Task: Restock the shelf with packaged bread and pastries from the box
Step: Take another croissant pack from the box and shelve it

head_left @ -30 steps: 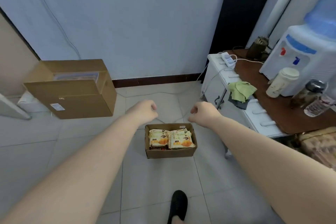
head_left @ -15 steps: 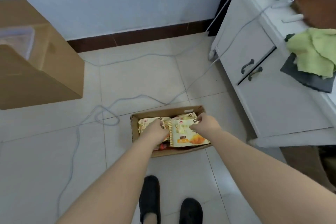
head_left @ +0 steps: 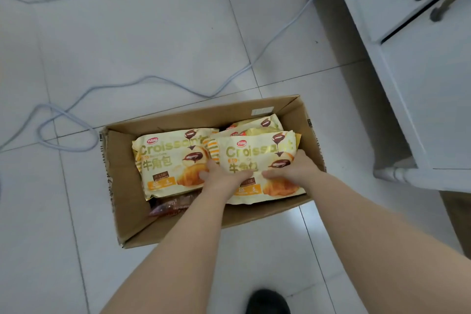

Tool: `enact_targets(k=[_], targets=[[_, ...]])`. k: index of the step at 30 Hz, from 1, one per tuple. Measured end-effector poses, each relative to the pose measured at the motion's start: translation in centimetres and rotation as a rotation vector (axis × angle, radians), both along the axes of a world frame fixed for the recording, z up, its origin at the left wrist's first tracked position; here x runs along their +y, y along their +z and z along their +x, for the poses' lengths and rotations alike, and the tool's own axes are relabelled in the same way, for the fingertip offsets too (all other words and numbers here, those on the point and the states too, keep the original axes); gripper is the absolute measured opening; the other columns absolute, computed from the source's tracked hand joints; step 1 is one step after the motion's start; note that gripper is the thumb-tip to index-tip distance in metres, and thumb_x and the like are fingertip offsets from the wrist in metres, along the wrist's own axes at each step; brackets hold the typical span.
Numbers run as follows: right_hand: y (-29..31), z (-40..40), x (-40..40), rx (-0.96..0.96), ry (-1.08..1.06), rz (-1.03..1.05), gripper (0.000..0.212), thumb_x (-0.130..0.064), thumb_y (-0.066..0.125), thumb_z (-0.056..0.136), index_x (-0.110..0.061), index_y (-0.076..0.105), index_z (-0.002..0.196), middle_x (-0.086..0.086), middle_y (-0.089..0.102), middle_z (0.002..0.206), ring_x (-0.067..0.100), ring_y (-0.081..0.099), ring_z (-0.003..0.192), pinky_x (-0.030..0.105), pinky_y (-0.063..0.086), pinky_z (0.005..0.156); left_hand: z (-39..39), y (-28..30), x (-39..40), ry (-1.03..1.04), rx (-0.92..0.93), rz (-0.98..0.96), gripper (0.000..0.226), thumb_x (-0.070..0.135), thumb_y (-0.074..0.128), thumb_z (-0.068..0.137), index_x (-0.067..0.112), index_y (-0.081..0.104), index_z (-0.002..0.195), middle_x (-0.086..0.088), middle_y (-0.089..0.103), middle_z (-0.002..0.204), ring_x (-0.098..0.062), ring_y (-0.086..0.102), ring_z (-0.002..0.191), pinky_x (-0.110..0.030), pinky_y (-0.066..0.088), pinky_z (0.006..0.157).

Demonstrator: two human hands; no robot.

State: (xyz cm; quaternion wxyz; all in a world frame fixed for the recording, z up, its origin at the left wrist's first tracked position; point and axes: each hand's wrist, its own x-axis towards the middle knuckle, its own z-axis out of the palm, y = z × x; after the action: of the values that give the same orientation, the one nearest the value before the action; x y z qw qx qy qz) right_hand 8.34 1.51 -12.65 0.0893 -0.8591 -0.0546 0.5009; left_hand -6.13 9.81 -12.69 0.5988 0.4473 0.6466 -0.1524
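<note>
Open cardboard box [head_left: 122, 186] on tiled floor [head_left: 153, 46], w/ croissant packs inside. Both hands down in box on the right-hand croissant pack [head_left: 254, 158], which lies on top, overlapping the left pack [head_left: 165, 160]. Left hand [head_left: 224, 178] pressed on pack's lower left, fingers curled at its edge; right hand [head_left: 293, 168] on lower right, fingers spread over it. Grip closed or just resting: can't tell. Grey cable [head_left: 127, 84] loops beyond box; white cabinet [head_left: 420, 71] at right.
</note>
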Motion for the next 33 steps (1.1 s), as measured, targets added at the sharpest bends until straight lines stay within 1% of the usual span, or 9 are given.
enact_targets(k=[3, 6, 10, 13, 16, 23, 27, 30, 33], targets=[[-0.5, 0.5, 0.0, 0.0, 0.011, 0.011, 0.099, -0.041, 0.088, 0.058, -0.012, 0.034, 0.136, 0.005, 0.048, 0.136, 0.026, 0.047, 0.125, 0.042, 0.044, 0.103, 0.2, -1.0, -0.6, 0.061, -0.047, 0.063, 0.105, 0.037, 0.08, 0.07, 0.016, 0.013, 0.148, -0.005, 0.038, 0.147, -0.027, 0.041, 0.134, -0.041, 0.038, 0.108], [1.4, 0.4, 0.6, -0.066, 0.063, 0.02, 0.093, -0.046, 0.084, 0.062, -0.012, 0.037, 0.134, 0.005, 0.049, 0.134, 0.026, 0.048, 0.124, 0.039, 0.044, 0.099, 0.2, 0.8, -0.3, 0.078, -0.054, 0.095, 0.099, 0.034, 0.078, 0.074, 0.015, 0.015, 0.147, -0.004, 0.043, 0.143, -0.027, 0.044, 0.13, -0.039, 0.04, 0.104], [6.9, 0.8, 3.1, -0.097, 0.02, 0.14, 0.09, -0.043, 0.086, 0.06, -0.013, 0.042, 0.131, 0.002, 0.054, 0.128, 0.025, 0.05, 0.121, 0.036, 0.044, 0.097, 0.8, 6.6, 2.6, 0.069, -0.091, 0.202, 0.083, 0.027, 0.08, 0.073, 0.013, 0.027, 0.137, -0.003, 0.054, 0.127, -0.025, 0.054, 0.116, -0.038, 0.047, 0.094], [13.8, 1.5, 5.5, -0.132, -0.021, 0.262, 0.078, -0.036, 0.087, 0.061, -0.015, 0.049, 0.126, -0.002, 0.059, 0.119, 0.022, 0.056, 0.114, 0.033, 0.046, 0.09, 1.7, 13.1, 5.6, 0.024, -0.105, 0.302, 0.068, 0.03, 0.08, 0.072, 0.017, 0.032, 0.118, 0.002, 0.056, 0.107, -0.024, 0.058, 0.106, -0.037, 0.049, 0.087], [22.9, 2.1, 7.1, -0.199, -0.083, 0.344, 0.075, -0.032, 0.086, 0.064, -0.012, 0.046, 0.125, 0.004, 0.059, 0.121, 0.024, 0.056, 0.112, 0.034, 0.046, 0.086, 2.9, 21.8, 8.0, -0.035, -0.103, 0.416, 0.064, 0.037, 0.079, 0.069, 0.022, 0.029, 0.106, -0.001, 0.058, 0.112, -0.027, 0.059, 0.107, -0.044, 0.051, 0.09], [49.2, 4.3, 7.3, -0.321, -0.103, 0.561, 0.08, -0.035, 0.083, 0.068, -0.011, 0.04, 0.131, 0.007, 0.054, 0.13, 0.026, 0.052, 0.119, 0.033, 0.042, 0.087, 5.5, 48.2, 9.5, -0.126, -0.203, 0.636, 0.064, 0.042, 0.078, 0.071, 0.018, 0.033, 0.109, -0.003, 0.059, 0.115, -0.027, 0.06, 0.105, -0.043, 0.051, 0.088], [64.2, 6.3, 5.9, -0.429, -0.13, 0.724, 0.074, -0.034, 0.084, 0.067, -0.011, 0.045, 0.127, 0.002, 0.057, 0.124, 0.024, 0.054, 0.115, 0.032, 0.043, 0.087, 8.1, 63.8, 9.6, -0.22, -0.307, 0.814, 0.068, 0.043, 0.076, 0.072, 0.013, 0.035, 0.116, -0.005, 0.057, 0.124, -0.028, 0.057, 0.113, -0.043, 0.049, 0.091], [75.3, 7.8, 4.4, -0.547, -0.122, 0.804, 0.073, -0.036, 0.081, 0.071, -0.011, 0.044, 0.128, -0.001, 0.055, 0.118, 0.02, 0.054, 0.111, 0.029, 0.042, 0.085, 9.8, 74.8, 9.2, -0.286, -0.409, 0.951, 0.069, 0.043, 0.074, 0.075, 0.013, 0.034, 0.122, -0.002, 0.054, 0.125, -0.026, 0.056, 0.114, -0.039, 0.048, 0.089], [84.5, 8.9, 1.8, -0.685, -0.158, 0.841, 0.069, -0.04, 0.078, 0.074, -0.012, 0.042, 0.125, 0.0, 0.052, 0.108, 0.016, 0.05, 0.095, 0.029, 0.043, 0.075, 11.5, 84.1, 8.2, -0.355, -0.479, 1.077, 0.069, 0.045, 0.073, 0.075, 0.014, 0.036, 0.124, -0.002, 0.053, 0.127, -0.026, 0.056, 0.113, -0.04, 0.05, 0.088]])
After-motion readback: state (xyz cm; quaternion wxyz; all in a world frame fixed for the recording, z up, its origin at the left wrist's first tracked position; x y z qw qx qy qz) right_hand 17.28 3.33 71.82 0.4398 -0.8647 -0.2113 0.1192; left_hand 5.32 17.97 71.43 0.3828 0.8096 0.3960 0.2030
